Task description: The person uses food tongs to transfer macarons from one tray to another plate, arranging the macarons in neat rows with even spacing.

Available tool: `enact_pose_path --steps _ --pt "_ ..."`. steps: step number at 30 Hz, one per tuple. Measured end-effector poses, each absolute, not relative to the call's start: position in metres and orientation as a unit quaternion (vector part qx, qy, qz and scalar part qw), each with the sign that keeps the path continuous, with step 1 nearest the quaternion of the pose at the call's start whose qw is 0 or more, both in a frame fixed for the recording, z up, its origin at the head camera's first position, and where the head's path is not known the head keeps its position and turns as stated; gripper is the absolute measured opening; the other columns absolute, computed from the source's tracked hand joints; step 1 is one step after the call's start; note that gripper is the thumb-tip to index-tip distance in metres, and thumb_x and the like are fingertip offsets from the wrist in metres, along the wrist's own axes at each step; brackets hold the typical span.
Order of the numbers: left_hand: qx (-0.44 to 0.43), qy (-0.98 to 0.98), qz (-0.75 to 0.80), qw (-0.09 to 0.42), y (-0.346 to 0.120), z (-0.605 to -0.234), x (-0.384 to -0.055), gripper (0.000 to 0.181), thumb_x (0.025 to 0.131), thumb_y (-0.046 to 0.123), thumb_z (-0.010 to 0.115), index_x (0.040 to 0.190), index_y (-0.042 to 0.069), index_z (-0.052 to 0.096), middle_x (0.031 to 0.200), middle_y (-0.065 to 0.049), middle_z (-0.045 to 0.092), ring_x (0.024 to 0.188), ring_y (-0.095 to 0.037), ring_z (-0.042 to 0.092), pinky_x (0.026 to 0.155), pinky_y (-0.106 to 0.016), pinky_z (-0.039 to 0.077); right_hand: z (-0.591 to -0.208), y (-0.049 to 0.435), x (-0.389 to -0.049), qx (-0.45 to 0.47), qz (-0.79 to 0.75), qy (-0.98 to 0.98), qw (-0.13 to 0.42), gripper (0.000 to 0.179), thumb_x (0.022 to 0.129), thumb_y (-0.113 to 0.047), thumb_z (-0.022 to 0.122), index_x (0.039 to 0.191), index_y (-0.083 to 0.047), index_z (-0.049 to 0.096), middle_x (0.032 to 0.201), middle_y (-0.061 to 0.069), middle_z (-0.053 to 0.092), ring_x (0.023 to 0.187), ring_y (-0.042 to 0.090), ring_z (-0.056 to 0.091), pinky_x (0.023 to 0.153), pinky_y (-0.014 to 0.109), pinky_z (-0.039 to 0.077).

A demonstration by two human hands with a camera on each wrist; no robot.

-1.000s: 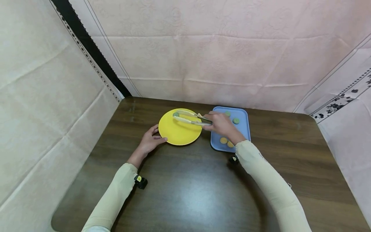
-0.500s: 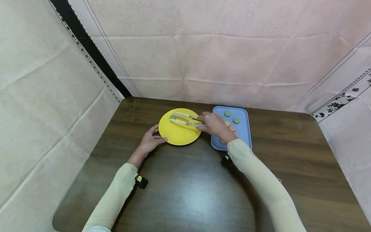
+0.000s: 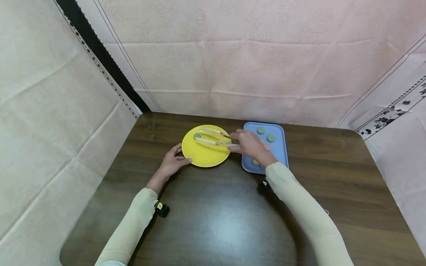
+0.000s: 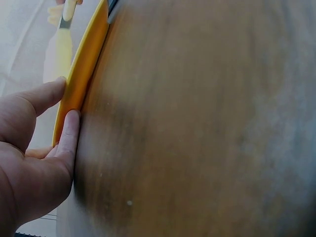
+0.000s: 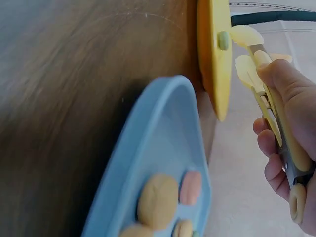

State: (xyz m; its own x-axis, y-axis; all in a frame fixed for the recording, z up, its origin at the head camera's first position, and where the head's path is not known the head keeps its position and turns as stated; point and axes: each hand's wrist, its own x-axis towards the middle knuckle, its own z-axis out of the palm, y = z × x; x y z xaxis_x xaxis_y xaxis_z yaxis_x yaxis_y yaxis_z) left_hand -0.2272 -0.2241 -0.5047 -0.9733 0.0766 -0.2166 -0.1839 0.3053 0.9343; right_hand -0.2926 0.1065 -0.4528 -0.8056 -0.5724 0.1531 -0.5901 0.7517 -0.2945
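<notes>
My left hand [image 3: 171, 161] holds the rim of a round yellow plate [image 3: 204, 157] between thumb and fingers, at its left side. In the left wrist view the fingers [image 4: 69, 131] touch the plate's edge. Over the plate, my right hand [image 3: 249, 142] grips a pair of tongs [image 3: 217, 143] with pale tips and metal arms. The tong tips stand apart. A small green macaron [image 3: 197, 136] lies on the plate's left part, by the tips. In the right wrist view the green macaron [image 5: 223, 40] is apart from the tongs [image 5: 269, 98].
A blue rectangular tray [image 3: 283, 147] stands right of the plate, partly hidden by the right hand and wrist. On it are green macarons [image 3: 271, 138], a pink macaron [image 5: 190, 188] and yellowish macarons [image 5: 158, 201]. The brown wooden table [image 3: 213, 207] meets a cloth-covered wall behind.
The green macaron, earlier between the tong tips, has moved left and down onto the plate. The tips have spread, and the right hand has drawn back slightly. The left hand stays put.
</notes>
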Motion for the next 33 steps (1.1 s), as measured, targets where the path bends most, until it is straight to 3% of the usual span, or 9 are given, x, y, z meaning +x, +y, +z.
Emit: enact_pose_path --steps 7,16,20,25,33 --pt "-0.037 0.801 0.587 0.108 -0.226 -0.515 -0.233 0.089 0.090 0.020 0.081 0.161 0.012 0.029 0.154 -0.014 0.044 0.120 -0.032 0.061 0.088 -0.030 0.055 -0.436 0.137 -0.272 0.308 0.177 -0.931 0.077 0.053 0.088 -0.037 0.080 0.125 -0.001 0.072 0.110 0.014 0.071 0.083 0.023 0.065 0.069 0.040 0.056" --pt "-0.038 0.808 0.578 0.106 -0.227 -0.512 -0.229 0.089 0.091 0.022 0.080 0.162 0.013 0.027 0.156 -0.016 0.041 0.122 -0.034 0.060 0.090 -0.034 0.055 -0.404 0.194 -0.238 0.320 0.171 -0.919 0.154 0.057 0.082 -0.035 0.086 0.124 0.002 0.072 0.103 0.014 0.071 0.070 0.021 0.062 0.062 0.041 0.055" --pt "-0.038 0.808 0.577 0.109 -0.226 -0.513 -0.230 0.089 0.092 0.022 0.079 0.163 0.014 0.026 0.157 -0.016 0.039 0.123 -0.034 0.059 0.090 -0.032 0.055 -0.397 0.224 -0.223 0.303 0.164 -0.925 0.160 0.061 0.079 -0.034 0.089 0.123 0.004 0.072 0.101 0.014 0.070 0.072 0.021 0.059 0.063 0.039 0.052" --pt "-0.038 0.803 0.583 0.119 -0.225 -0.511 -0.231 0.088 0.094 0.017 0.077 0.163 0.011 0.023 0.158 -0.018 0.037 0.125 -0.036 0.057 0.089 -0.031 0.054 -0.400 0.260 -0.205 0.290 0.153 -0.928 0.179 0.052 0.077 -0.027 0.090 0.118 0.001 0.074 0.094 0.007 0.068 0.070 0.016 0.059 0.061 0.038 0.051" --pt "-0.036 0.803 0.581 0.127 -0.215 -0.480 -0.218 0.084 0.095 0.010 0.074 0.161 0.003 0.023 0.156 -0.022 0.039 0.124 -0.037 0.058 0.088 -0.029 0.054 -0.411 0.297 -0.181 0.284 0.135 -0.931 0.187 0.054 0.070 -0.024 0.093 0.115 0.000 0.075 0.092 0.004 0.068 0.065 0.011 0.053 0.056 0.035 0.047"
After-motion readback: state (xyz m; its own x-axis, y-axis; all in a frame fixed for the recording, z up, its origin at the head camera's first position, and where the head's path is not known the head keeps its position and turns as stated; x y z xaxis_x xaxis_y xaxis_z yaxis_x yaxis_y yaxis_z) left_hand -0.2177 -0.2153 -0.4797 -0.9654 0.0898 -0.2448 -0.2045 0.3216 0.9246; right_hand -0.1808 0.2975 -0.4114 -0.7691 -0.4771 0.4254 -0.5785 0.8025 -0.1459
